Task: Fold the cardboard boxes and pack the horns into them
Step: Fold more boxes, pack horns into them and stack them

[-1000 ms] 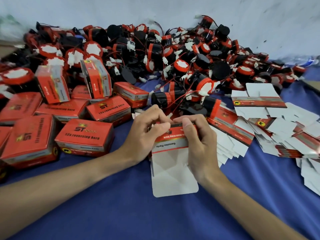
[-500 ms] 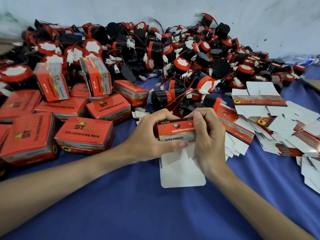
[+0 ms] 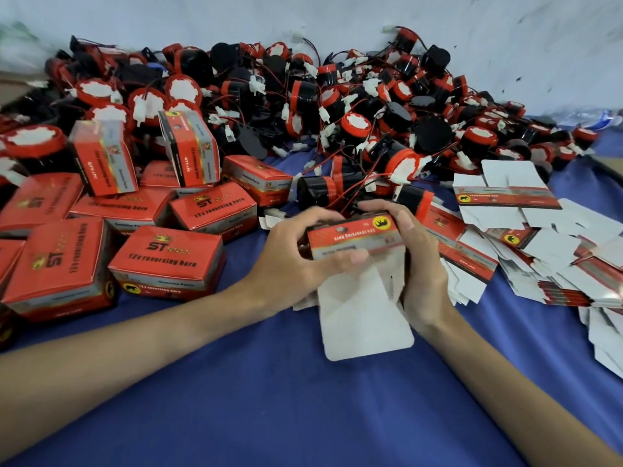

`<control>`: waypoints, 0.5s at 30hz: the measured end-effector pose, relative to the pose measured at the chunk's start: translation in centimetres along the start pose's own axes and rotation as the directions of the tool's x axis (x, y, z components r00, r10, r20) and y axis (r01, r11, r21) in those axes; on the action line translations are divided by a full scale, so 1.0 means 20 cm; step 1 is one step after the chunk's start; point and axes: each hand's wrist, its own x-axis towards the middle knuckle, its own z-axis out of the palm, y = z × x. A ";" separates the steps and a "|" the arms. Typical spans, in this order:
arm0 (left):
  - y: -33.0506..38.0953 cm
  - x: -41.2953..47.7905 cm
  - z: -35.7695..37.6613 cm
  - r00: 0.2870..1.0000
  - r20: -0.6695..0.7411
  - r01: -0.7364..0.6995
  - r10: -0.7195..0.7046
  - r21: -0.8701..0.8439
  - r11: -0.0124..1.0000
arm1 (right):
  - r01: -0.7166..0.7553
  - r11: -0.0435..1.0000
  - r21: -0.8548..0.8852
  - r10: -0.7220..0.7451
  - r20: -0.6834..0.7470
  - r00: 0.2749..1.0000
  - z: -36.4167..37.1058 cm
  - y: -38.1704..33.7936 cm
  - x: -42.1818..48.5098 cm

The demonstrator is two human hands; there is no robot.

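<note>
Both hands, left (image 3: pixel 296 257) and right (image 3: pixel 416 264), grip a half-formed cardboard box (image 3: pixel 354 237), its white flap hanging open; folding looks underway, so next tuck that flap, then load a horn (image 3: pixel 318 192).

Near: bare blue worktop (image 3: pixel 269 416) lies open between and beside both forearms.
Left: folded red boxes (image 3: pixel 168 261) crowd the worktop, some stacked and tilted.
Far: a dense heap of horns (image 3: pixel 337 106) with tangled wires runs wall to wall.
Right: flat box blanks (image 3: pixel 539 237) lie fanned in overlapping piles.
Centre: both hands, left hand (image 3: pixel 296 254) and right hand (image 3: pixel 418 257), fill the narrow gap between boxes, horns and blanks.
</note>
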 end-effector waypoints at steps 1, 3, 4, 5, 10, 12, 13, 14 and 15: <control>-0.01 0.00 0.00 0.999 -0.048 0.007 -0.009 -0.058 0.998 | -0.023 1.000 0.015 0.022 0.041 0.999 -0.01 0.00 0.00; -0.01 0.01 0.00 0.989 -0.133 0.044 -0.070 -0.191 0.981 | -0.042 0.999 -0.027 0.045 0.089 0.995 -0.02 0.00 0.01; -0.01 0.02 -0.01 0.979 -0.158 0.084 -0.130 -0.266 0.960 | -0.046 0.998 -0.033 0.050 0.109 0.993 -0.03 0.00 0.00; -0.03 0.03 -0.01 0.969 -0.162 0.122 -0.185 -0.335 0.934 | -0.058 0.998 -0.026 0.060 0.129 0.990 -0.03 0.00 0.00; -0.06 0.04 -0.03 0.993 0.054 0.108 -0.101 -0.144 0.984 | 0.002 0.988 -0.153 0.007 0.062 0.998 0.00 0.00 -0.02; -0.07 0.01 -0.01 0.985 0.173 0.020 -0.020 0.006 1.000 | 0.079 0.966 -0.247 -0.067 0.056 0.996 0.03 -0.01 -0.02; -0.10 0.01 0.00 0.983 0.184 -0.009 0.000 0.045 0.999 | 0.122 0.945 -0.302 -0.106 0.068 0.992 0.04 -0.01 -0.03; -0.12 0.00 0.01 0.983 0.182 0.016 -0.027 0.061 0.998 | 0.147 0.929 -0.340 -0.127 0.081 0.989 0.06 -0.01 -0.04; -0.12 0.00 0.00 0.984 0.162 0.073 -0.077 0.031 0.997 | 0.160 0.918 -0.363 -0.135 0.092 0.987 0.07 -0.01 -0.05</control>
